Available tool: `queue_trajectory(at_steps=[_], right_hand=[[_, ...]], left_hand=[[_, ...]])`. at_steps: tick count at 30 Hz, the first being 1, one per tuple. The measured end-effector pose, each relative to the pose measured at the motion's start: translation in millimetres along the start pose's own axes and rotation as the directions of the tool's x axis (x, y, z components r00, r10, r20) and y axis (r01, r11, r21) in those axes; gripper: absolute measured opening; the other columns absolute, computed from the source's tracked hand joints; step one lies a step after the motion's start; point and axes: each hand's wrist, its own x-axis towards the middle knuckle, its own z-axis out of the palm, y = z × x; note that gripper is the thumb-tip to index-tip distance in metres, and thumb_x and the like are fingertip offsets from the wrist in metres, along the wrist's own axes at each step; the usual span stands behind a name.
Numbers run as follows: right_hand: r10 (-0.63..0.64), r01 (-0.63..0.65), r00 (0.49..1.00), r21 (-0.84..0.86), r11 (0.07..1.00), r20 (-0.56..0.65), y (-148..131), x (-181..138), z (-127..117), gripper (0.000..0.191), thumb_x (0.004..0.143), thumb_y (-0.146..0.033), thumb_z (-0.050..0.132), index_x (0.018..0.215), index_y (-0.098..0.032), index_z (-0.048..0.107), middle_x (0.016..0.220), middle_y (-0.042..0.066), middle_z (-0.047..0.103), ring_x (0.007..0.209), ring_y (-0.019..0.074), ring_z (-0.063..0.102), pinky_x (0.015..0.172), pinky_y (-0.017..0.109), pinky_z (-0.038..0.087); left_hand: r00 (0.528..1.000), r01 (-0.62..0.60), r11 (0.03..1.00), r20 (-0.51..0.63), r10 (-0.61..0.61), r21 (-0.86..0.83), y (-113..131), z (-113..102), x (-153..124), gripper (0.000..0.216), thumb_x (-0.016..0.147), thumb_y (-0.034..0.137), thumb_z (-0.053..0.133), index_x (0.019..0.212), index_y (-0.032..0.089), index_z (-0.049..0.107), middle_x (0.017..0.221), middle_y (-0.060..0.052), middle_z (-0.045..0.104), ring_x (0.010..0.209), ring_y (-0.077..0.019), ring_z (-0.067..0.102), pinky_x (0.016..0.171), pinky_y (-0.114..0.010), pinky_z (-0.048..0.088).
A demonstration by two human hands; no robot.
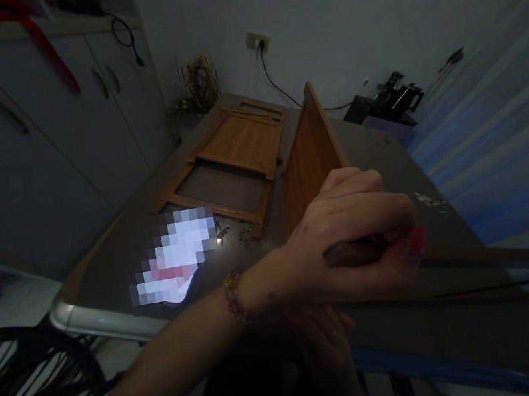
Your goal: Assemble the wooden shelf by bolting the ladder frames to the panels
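Observation:
My left hand [351,231] reaches across from the lower left. Its fingers are wrapped round a brown wooden piece [353,252], mostly hidden in the grip. Long dark wooden strips [513,259] run off to the right behind the fingertips. Just beyond the hand a wooden panel [311,156] stands upright; whether it joins the held piece I cannot tell. Below the left wrist, in shadow, is my right hand [325,336], its fingers partly hidden. Flat on the table lies a wooden frame [263,208] with a slatted panel [239,141] at its far end.
A lit phone [181,259], its screen blurred out, lies on the dark table [119,269] beside several small screws [222,231]. Dried plants [201,83] and black objects [393,99] are at the back. A wheel [37,385] is at lower left, a blue curtain [512,136] at right.

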Motion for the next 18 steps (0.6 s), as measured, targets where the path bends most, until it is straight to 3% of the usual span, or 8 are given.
queue_trajectory(at_steps=[7, 13, 18], right_hand=[[0.033, -0.033, 0.999, 0.012, 0.999, -0.02, -1.8, 7.5, -2.3, 0.015, 0.095, -0.018, 0.05, 0.098, -0.023, 0.063, 0.087, 0.002, 0.069, 0.079, 0.0166, 0.059, 0.069, 0.032, 0.032], [0.044, -0.046, 0.998, 0.034, 0.998, 0.055, 1.3, 10.0, -6.1, 0.012, 0.095, -0.023, 0.049, 0.092, -0.022, 0.061, 0.086, 0.001, 0.069, 0.081, 0.0159, 0.06, 0.069, 0.029, 0.034], [0.066, -0.066, 0.998, 0.028, 0.997, 0.007, 2.5, 3.4, -2.7, 0.006, 0.092, -0.019, 0.055, 0.088, -0.023, 0.059, 0.081, 0.0, 0.067, 0.079, 0.0165, 0.059, 0.074, 0.03, 0.033]], left_hand=[[1.0, -0.017, 1.0, -0.01, 0.017, -0.012, 0.3, -1.1, 1.4, 0.022, 0.088, 0.027, 0.042, 0.067, 0.021, 0.043, 0.057, 0.007, 0.047, 0.061, -0.0078, 0.046, 0.07, -0.027, 0.041], [0.993, 0.032, 0.996, 0.108, -0.041, 0.085, 0.5, -4.2, -1.9, 0.023, 0.09, 0.032, 0.038, 0.074, 0.022, 0.05, 0.058, 0.004, 0.053, 0.066, -0.0106, 0.055, 0.078, -0.032, 0.045], [0.996, 0.015, 0.997, 0.089, -0.022, 0.079, -1.5, -0.2, -4.6, 0.022, 0.09, 0.033, 0.037, 0.082, 0.022, 0.055, 0.062, 0.004, 0.054, 0.067, -0.0109, 0.056, 0.079, -0.033, 0.046]])
